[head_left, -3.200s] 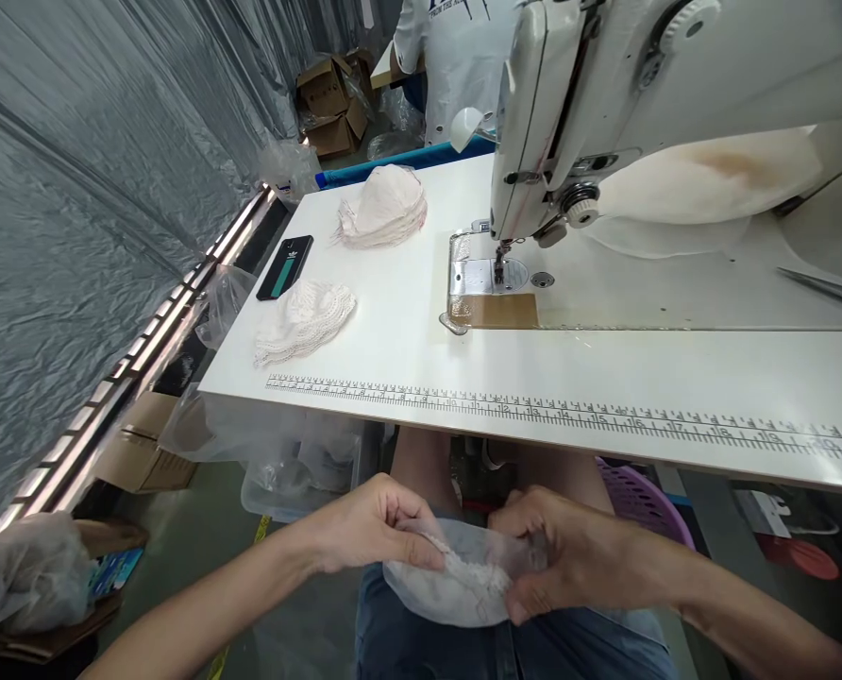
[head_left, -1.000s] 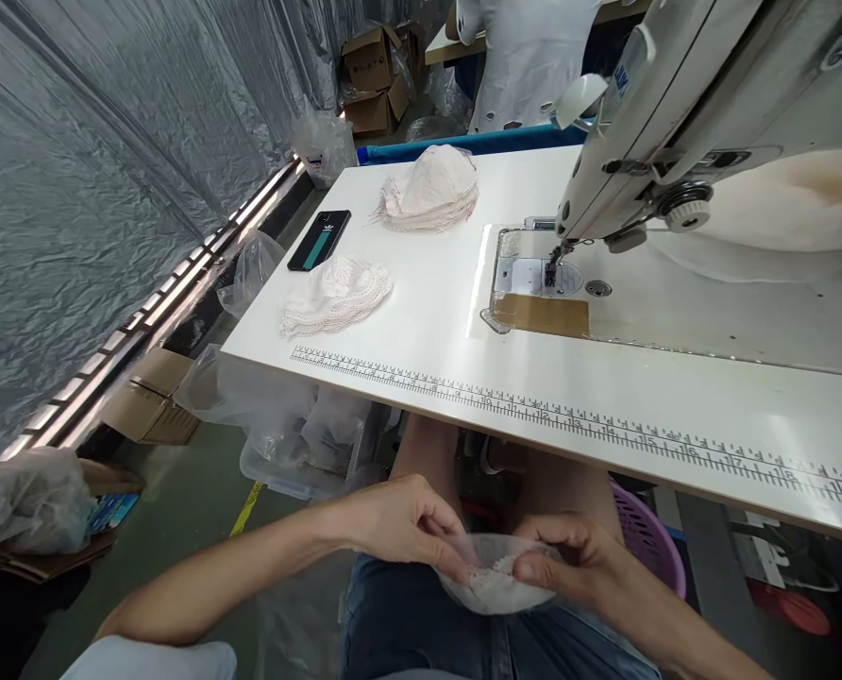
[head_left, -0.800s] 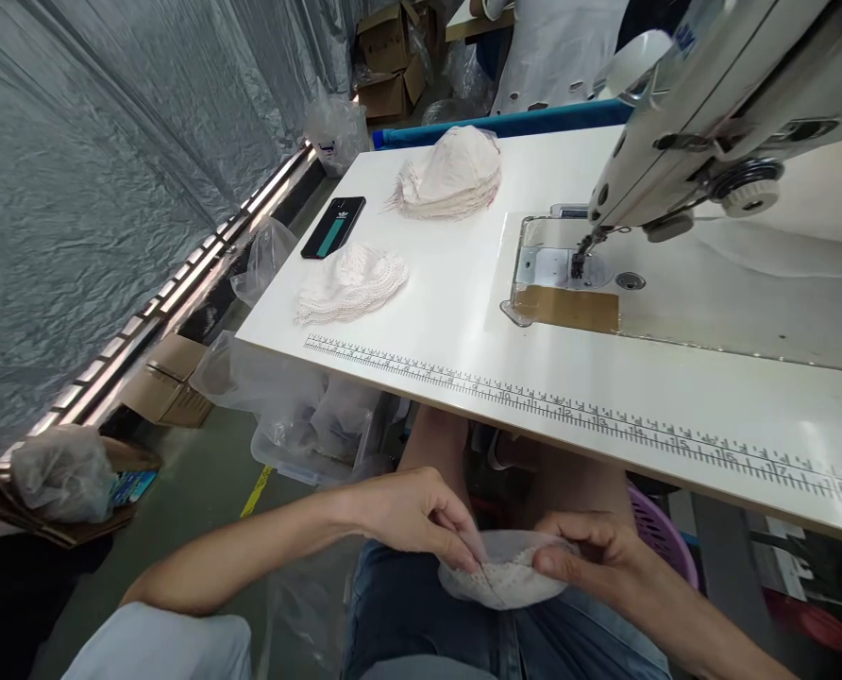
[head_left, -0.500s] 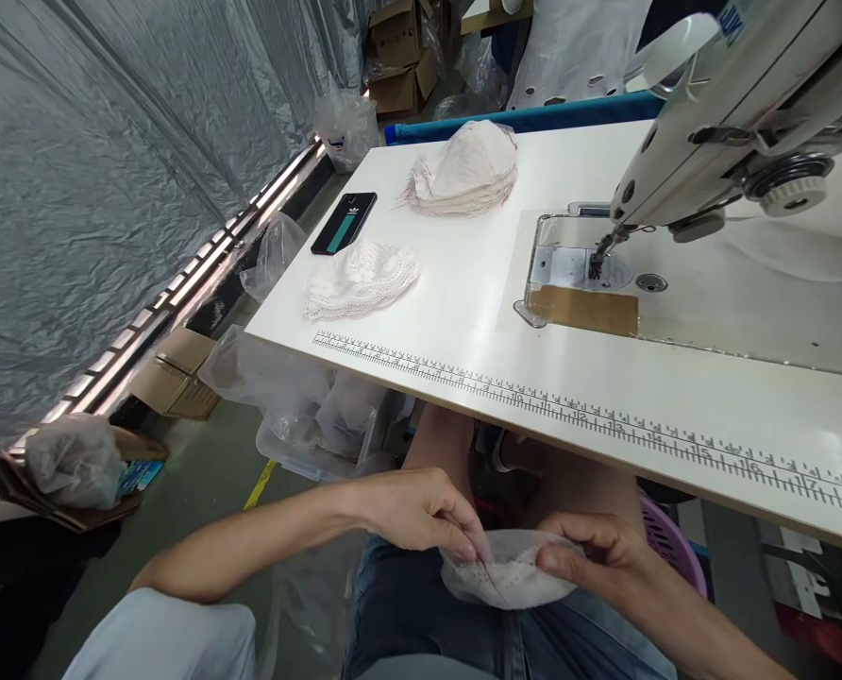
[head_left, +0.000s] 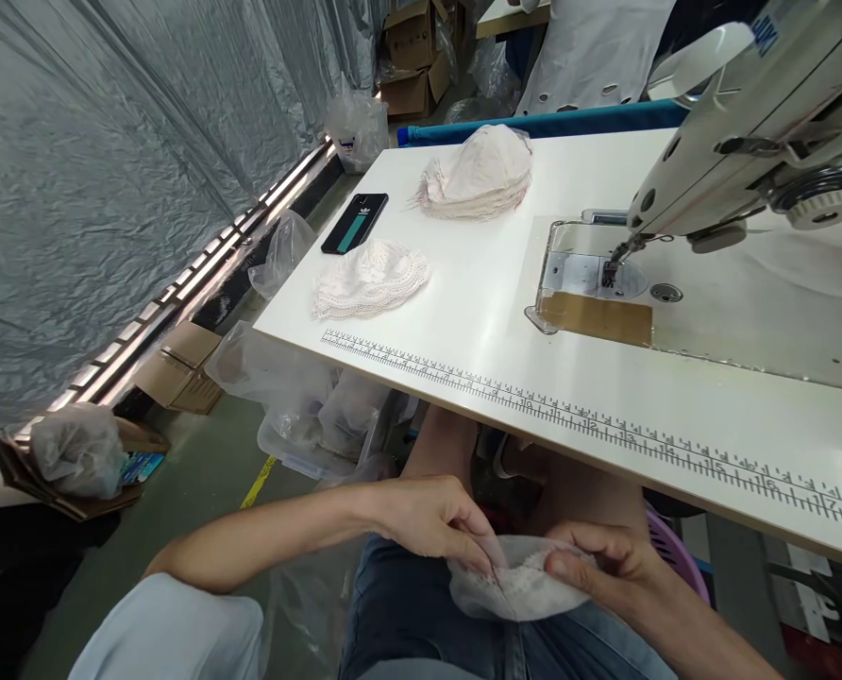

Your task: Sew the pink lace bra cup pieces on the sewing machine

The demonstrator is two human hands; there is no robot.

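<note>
Below the near edge of the white sewing table (head_left: 478,312), a sheer white lace-trimmed fabric cup (head_left: 524,590) is held over the denim shorts (head_left: 413,604) of the seated person; the left hand (head_left: 446,521) pinches the cup's left end between thumb and fingers, the fingertips partly hidden in the cloth; the right hand (head_left: 615,565) grips its right end, thumb laid over the lace; a thin dark line runs down the cup beside the left fingertips, thread or seam, I cannot tell which.

On the table's left part lie a lace-edged stack of pale cups (head_left: 371,280), near the left edge, a black smartphone (head_left: 354,224) with a green stripe just behind it, and a second stack of pale cups (head_left: 481,173) towards the far edge; on the table's right side stands an industrial sewing machine (head_left: 739,161); a printed ruler scale (head_left: 527,400) runs along the near edge; below the table's left corner sits a clear plastic bin (head_left: 308,455), and beneath its near edge, further right, a purple basket (head_left: 676,555); beyond the far edge is a person in a white top (head_left: 595,57).
</note>
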